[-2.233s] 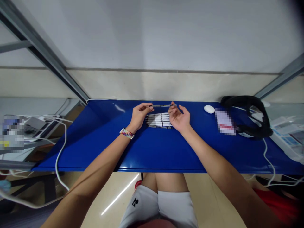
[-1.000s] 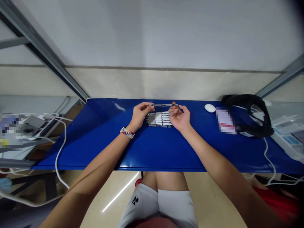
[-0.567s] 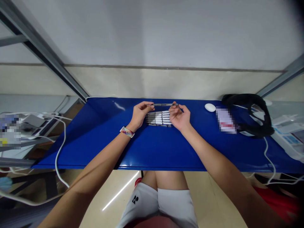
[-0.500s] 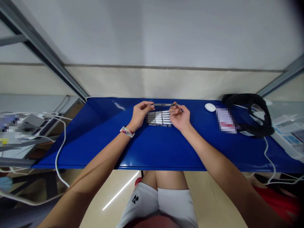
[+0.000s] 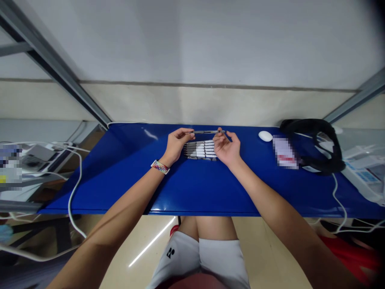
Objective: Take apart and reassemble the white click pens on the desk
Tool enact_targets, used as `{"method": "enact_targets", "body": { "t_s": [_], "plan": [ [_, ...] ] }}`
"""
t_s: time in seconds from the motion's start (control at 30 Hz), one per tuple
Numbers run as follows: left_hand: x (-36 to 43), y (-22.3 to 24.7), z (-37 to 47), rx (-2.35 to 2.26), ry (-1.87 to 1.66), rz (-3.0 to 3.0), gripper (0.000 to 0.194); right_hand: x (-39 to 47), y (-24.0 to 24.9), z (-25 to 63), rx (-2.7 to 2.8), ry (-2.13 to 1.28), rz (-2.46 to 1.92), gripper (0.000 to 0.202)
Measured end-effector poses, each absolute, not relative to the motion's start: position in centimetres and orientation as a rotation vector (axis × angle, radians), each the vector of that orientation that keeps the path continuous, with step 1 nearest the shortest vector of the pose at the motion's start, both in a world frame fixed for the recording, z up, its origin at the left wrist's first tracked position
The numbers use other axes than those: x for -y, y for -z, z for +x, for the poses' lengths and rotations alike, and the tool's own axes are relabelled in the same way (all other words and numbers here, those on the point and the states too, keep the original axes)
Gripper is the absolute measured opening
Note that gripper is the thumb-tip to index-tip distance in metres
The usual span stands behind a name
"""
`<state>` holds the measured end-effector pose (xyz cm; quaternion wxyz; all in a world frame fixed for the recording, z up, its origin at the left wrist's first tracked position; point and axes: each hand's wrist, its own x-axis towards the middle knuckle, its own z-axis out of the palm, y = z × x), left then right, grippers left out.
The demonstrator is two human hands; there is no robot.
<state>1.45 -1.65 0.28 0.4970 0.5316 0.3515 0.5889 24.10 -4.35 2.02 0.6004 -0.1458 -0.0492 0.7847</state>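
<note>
A slim pen (image 5: pixel 206 132) with a dark left part lies level between my two hands, beyond a row of pens. My left hand (image 5: pixel 177 145) pinches its left end between thumb and fingers. At its right end, the fingertips of my right hand (image 5: pixel 226 148) are closed on the pen, palm turned up. Several white and grey pens (image 5: pixel 200 149) lie side by side on the blue table (image 5: pixel 192 188), their dark tips pointing left. My right hand covers part of their right ends.
To the right are a white mouse (image 5: pixel 265 136), a blurred packet (image 5: pixel 285 151) and a black headset with a strap (image 5: pixel 327 160). White cables (image 5: pixel 72 192) hang over the left edge. A grey metal frame (image 5: pixel 60 68) rises at the left, with a wall behind the table.
The view has shifted very slightly. Both hands keep their hold on the pen, and the row of pens lies as before.
</note>
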Motion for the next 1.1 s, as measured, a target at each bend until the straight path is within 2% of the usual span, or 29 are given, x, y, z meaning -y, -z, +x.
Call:
{"method": "enact_targets", "body": {
  "t_s": [0.13,0.47,0.67,0.97,1.1],
  "plan": [
    [1.65,-0.25,1.45,-0.838,-1.424,1.293,0.025,4.19,-1.97,24.17,0.178,-1.819,-0.370,0.016],
    [1.61,-0.37,1.33,-0.829,-1.449,1.303,0.024,4.50,-2.60,23.97,0.143,-1.800,-0.364,0.024],
    [1.76,-0.41,1.43,-0.850,-1.433,1.314,0.025,4.32,-2.36,24.11,0.170,-1.790,-0.420,0.017],
    [1.61,-0.27,1.34,-0.848,-1.440,1.313,0.026,4.52,-2.56,24.00,0.132,-1.787,-0.394,0.022],
    [1.63,-0.22,1.39,-0.847,-1.436,1.314,0.026,4.46,-2.47,24.05,0.172,-1.781,-0.416,0.018]
  ]
}}
